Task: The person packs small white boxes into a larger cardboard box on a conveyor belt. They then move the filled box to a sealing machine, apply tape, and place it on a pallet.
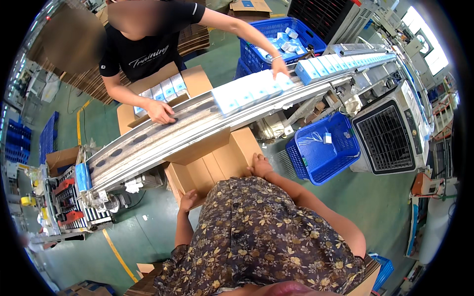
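An open cardboard box (211, 165) sits right in front of my body, against the near side of the conveyor. Its flaps stand up and I see only bare cardboard inside. My left hand (187, 201) grips its near left edge. On the right, my right hand (260, 165) is closed on the box's right flap. Beyond the box, a row of white and light-blue cartons (252, 91) stands on the conveyor (192, 116). A co-worker's hand (280, 66) touches the right end of that row; their other hand (160, 112) rests at the belt's far edge.
Across the belt, another cardboard box (197, 80) holds several cartons. More cartons (340, 64) line the conveyor farther right. A blue basket (323, 150) stands right of my box beside an air cooler (385, 138). Another blue basket (252, 56) with cartons is behind the belt.
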Available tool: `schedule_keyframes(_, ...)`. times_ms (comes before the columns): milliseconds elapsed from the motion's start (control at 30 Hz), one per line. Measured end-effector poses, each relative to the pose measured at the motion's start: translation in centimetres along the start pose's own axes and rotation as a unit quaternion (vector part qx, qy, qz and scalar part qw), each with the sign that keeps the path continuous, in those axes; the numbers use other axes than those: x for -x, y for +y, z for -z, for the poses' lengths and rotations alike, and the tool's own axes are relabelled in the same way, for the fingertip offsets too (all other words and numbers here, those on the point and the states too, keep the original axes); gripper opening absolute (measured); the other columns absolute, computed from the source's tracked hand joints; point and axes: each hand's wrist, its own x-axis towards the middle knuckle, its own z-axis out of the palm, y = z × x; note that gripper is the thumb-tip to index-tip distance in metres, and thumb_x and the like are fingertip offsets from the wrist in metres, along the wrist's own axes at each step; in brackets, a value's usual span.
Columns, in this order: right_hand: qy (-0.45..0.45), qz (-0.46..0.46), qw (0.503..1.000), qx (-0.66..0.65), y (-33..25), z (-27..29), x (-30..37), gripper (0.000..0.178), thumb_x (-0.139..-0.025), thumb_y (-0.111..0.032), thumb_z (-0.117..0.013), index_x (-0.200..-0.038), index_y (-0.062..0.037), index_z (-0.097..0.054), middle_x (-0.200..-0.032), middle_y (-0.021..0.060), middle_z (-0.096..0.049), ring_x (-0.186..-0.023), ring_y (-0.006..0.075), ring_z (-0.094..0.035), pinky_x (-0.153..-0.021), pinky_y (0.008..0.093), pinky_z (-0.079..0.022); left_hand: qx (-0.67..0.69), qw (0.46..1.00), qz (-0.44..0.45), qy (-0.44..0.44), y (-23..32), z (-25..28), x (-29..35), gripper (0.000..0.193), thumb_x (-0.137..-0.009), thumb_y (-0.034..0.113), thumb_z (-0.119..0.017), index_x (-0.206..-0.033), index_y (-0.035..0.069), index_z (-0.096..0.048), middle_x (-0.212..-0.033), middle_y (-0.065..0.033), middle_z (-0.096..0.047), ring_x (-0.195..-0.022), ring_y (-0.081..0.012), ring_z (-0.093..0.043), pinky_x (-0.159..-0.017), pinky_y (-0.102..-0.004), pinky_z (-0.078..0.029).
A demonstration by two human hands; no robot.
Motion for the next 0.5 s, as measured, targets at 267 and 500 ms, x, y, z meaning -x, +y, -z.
schedule_keyframes(267, 0.025, 0.001, 1.000, 0.002, 0.6, -0.8, -0.2, 0.090, -0.086, -0.049, -0.069, -0.151, -0.0008, -0.029, -0.146, 0.0274, -0.041, -0.128, 0.0498, -0.044, -0.107, 0.0497, -0.041, -0.077, 0.996, -0.038, -0.003, 1.9, 0.3, 0.3, 0.038, -0.094, 0.030, -0.065, -0.125, 0.008, -0.067, -0.120, -0.0133, -0.070, -0.137, -0.0235, -0.047, -0.124, -0.0406, 0.006)
schedule_keyframes(500, 0.001, -0.004, 0.999, 0.034, -0.3, 0.0, -0.2, 0.091, -0.087, -0.051, -0.067, -0.151, 0.0007, -0.029, -0.146, 0.0284, -0.041, -0.129, 0.0493, -0.044, -0.107, 0.0491, -0.041, 0.007, 1.000, -0.006, -0.005, 2.2, 0.4, 0.9, 0.037, -0.094, 0.028, -0.064, -0.126, 0.010, -0.067, -0.118, -0.0153, -0.071, -0.133, -0.0199, -0.052, -0.122, -0.0399, 0.014)
